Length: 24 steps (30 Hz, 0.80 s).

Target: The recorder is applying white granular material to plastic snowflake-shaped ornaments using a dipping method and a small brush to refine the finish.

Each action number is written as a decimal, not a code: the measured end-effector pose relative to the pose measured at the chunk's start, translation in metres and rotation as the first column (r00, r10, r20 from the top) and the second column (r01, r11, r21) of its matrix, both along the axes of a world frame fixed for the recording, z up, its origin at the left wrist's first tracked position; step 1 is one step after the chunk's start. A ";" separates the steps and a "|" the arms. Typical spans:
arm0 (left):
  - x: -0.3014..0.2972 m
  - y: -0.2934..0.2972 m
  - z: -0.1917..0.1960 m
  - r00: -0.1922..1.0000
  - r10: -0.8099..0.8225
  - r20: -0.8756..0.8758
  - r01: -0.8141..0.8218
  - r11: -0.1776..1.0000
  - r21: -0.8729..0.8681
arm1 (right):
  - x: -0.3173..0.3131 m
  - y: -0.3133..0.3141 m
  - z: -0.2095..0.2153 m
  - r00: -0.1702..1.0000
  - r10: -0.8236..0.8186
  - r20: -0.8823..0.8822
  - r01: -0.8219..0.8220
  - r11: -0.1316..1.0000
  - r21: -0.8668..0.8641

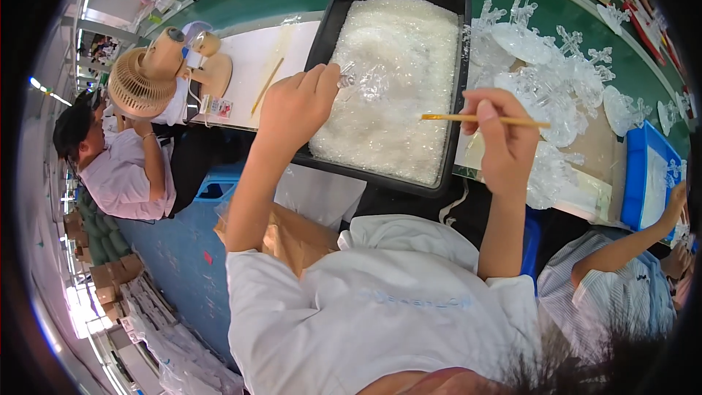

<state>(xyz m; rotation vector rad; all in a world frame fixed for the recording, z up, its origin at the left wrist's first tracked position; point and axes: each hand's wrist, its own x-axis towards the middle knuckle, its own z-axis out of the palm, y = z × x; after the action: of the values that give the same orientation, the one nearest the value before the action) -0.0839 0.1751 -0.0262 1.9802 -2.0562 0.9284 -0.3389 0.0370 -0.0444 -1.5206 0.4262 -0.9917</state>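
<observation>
My left hand (300, 102) is closed, its fingertips pinching the end of a clear plastic ornament (371, 82). The ornament is over the white glittery flakes (395, 128) that fill a black tray (316, 51); whether it touches them I cannot tell. Between the thumb and fingers of my right hand (504, 139) is a thin wooden brush (439, 117), held level. Its amber-coloured tip points left over the tray's right side, apart from the ornament. To the right of the tray lies a pile of clear ornaments (548, 95) with round bases and branching snowflake-like stems.
A beige fan (146, 77) stands at the left beside a seated person (124, 168). A thin stick (268, 86) lies on the white board left of the tray. At the right are a blue bin (635, 175) and another person's arm (629, 238).
</observation>
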 end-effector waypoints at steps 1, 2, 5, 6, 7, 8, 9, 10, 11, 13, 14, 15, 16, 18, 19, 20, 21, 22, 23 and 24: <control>0.004 0.003 -0.005 1.000 0.006 0.001 -0.006 1.000 -0.007 | 0.002 -0.003 0.007 1.000 0.021 0.012 -0.021 0.999 0.042; 0.008 0.003 -0.010 0.997 0.007 0.080 -0.003 0.999 -0.052 | 0.005 -0.005 0.011 0.999 0.043 -0.007 -0.042 0.999 0.027; 0.015 0.005 -0.014 0.980 0.010 0.200 0.012 0.994 -0.108 | 0.016 -0.009 0.021 0.988 0.006 -0.154 -0.017 0.997 -0.071; 0.016 0.005 -0.013 0.970 0.006 0.242 0.022 0.994 -0.111 | 0.019 -0.011 0.022 0.988 0.005 -0.155 -0.017 0.997 -0.078; 0.017 0.005 -0.013 0.970 0.010 0.241 0.020 0.993 -0.118 | 0.023 -0.013 0.022 0.980 -0.007 -0.199 -0.014 0.995 -0.102; 0.016 0.005 -0.012 0.969 -0.007 0.246 0.039 0.991 -0.127 | 0.027 -0.016 0.022 0.970 -0.020 -0.242 -0.011 0.992 -0.125; 0.016 0.005 -0.012 0.968 -0.023 0.251 0.059 0.989 -0.135 | 0.031 -0.019 0.018 0.970 -0.019 -0.242 -0.013 0.991 -0.130; 0.017 0.003 -0.011 0.968 -0.024 0.251 0.061 0.988 -0.140 | 0.035 -0.024 0.014 0.973 -0.008 -0.231 -0.024 0.990 -0.137; 0.018 0.001 -0.010 0.954 -0.048 0.296 0.102 0.980 -0.169 | 0.039 -0.028 0.011 0.976 0.003 -0.220 -0.035 0.989 -0.143; 0.016 -0.003 -0.005 0.937 -0.074 0.340 0.148 0.969 -0.197 | 0.052 -0.033 0.008 0.978 0.032 -0.206 -0.053 0.993 -0.101; 0.014 -0.006 -0.001 0.928 -0.104 0.358 0.180 0.966 -0.186 | 0.059 -0.034 0.008 0.980 0.062 -0.191 -0.073 0.996 -0.055; 0.011 -0.009 0.002 0.917 -0.134 0.376 0.212 0.962 -0.174 | 0.064 -0.035 0.011 0.980 0.056 -0.193 -0.068 0.996 -0.058; 0.010 -0.009 -0.001 0.917 -0.132 0.377 0.212 0.961 -0.179 | 0.072 -0.035 0.015 0.963 0.149 -0.223 -0.142 0.989 0.049; 0.008 -0.010 -0.009 0.935 -0.088 0.343 0.171 0.960 -0.220 | 0.078 -0.030 0.022 0.940 0.241 -0.243 -0.209 0.966 0.151; 0.007 -0.009 -0.007 0.935 -0.087 0.345 0.173 0.959 -0.225 | 0.079 -0.028 0.025 0.953 0.229 -0.200 -0.195 0.964 0.179; 0.006 -0.008 -0.005 0.985 -0.122 0.125 0.142 0.976 -0.166 | 0.079 -0.026 0.028 0.964 0.216 -0.156 -0.182 0.961 0.207; 0.004 -0.006 -0.002 0.985 -0.136 -0.103 0.126 0.987 -0.099 | 0.078 -0.026 0.026 0.964 0.214 -0.156 -0.181 0.963 0.201; -0.002 -0.003 0.000 0.985 -0.138 -0.101 0.127 0.986 -0.105 | 0.076 -0.026 0.022 0.971 0.196 -0.138 -0.175 0.973 0.148; -0.009 0.000 0.003 0.901 -0.173 -0.399 0.135 0.983 -0.122 | 0.075 -0.026 0.018 0.977 0.179 -0.119 -0.168 0.981 0.096; -0.014 0.000 0.004 0.728 -0.198 -0.657 0.139 0.980 -0.141 | 0.074 -0.026 0.016 0.977 0.178 -0.119 -0.168 0.982 0.090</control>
<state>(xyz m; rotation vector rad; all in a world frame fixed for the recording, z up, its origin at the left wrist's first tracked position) -0.0980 0.1749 -0.0222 1.6887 -1.6893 0.1873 -0.2649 0.0111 -0.0284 -1.5258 0.4107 -0.7369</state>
